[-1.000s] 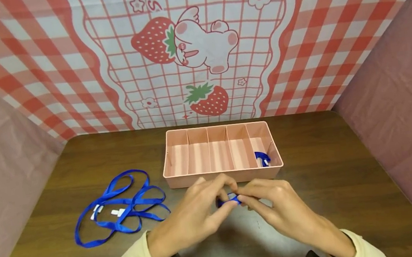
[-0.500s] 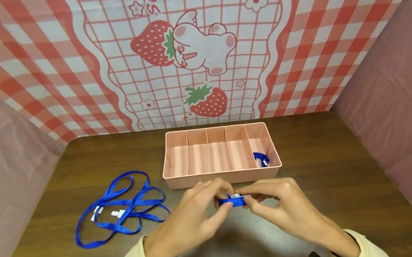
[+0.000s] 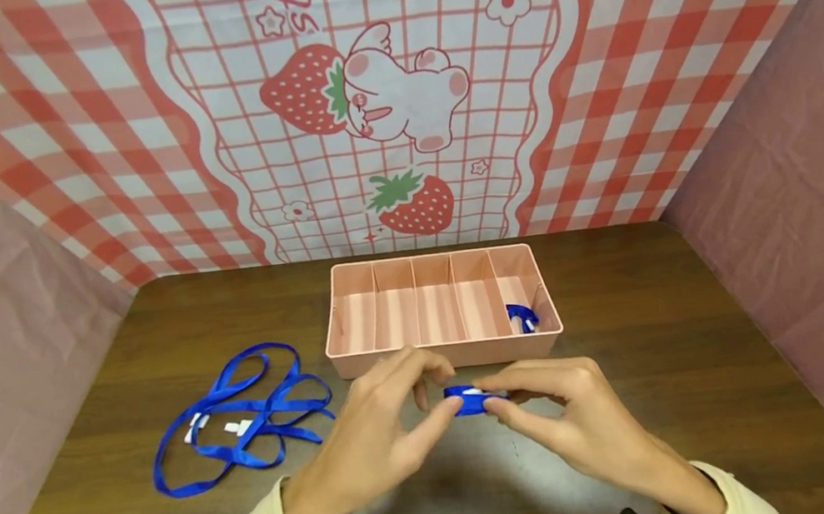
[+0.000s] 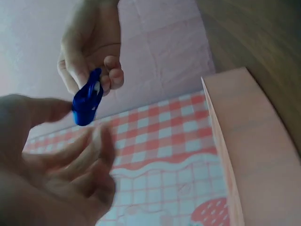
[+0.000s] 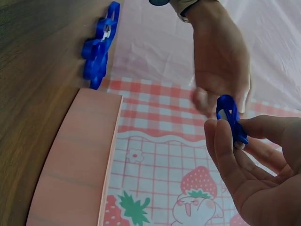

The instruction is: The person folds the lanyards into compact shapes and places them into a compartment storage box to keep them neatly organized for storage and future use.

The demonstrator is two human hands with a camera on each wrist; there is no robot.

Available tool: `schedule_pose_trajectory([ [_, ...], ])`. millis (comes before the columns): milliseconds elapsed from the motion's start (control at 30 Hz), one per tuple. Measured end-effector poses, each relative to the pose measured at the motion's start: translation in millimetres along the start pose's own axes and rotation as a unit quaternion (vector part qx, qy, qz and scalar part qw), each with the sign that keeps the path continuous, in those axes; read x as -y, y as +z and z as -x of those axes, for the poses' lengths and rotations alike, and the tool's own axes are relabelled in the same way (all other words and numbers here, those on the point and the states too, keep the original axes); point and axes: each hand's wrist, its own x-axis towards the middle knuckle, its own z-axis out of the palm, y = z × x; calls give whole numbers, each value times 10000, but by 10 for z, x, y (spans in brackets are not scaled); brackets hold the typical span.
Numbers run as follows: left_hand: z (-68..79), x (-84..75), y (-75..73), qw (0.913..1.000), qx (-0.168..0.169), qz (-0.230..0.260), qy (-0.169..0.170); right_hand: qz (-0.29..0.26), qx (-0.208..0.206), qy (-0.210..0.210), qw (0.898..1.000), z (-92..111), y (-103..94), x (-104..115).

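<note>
On the near side of the pink tray (image 3: 436,313), a folded blue strap (image 3: 468,402) held parallel to its front wall

Behind the pink tray hangs a red-and-white cloth (image 3: 410,98) printed with strawberries; beneath the tray and out past both its ends spreads a wooden table (image 3: 629,309). The tray has five compartments in a row. Left of it and toward its near side lies a loose blue strap (image 3: 235,453), all loops, with white fittings (image 3: 240,427); whether it is one piece or more I cannot tell.

Just in front of the tray are the left hand (image 3: 380,424) and the right hand (image 3: 571,408). The right hand pinches the right end of the folded blue strap between thumb and fingers. The left thumb touches the opposite end, the other left fingers standing apart from it. The folded blue strap is held off the table, its long axis running left to right before the tray's fourth compartment from the left. From it, the tray's right-end compartment lies ahead and to the right, with the right hand nearer to that compartment. A smaller-looking blue coil (image 3: 524,314) sits there, by the tray's front wall.
</note>
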Motion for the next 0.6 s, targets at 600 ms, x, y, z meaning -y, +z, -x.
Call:
schedule_pose_trajectory([
  [600, 125, 81, -11, 9800, 1769, 912, -75, 188, 1111, -212, 9934, 126, 15, 10],
])
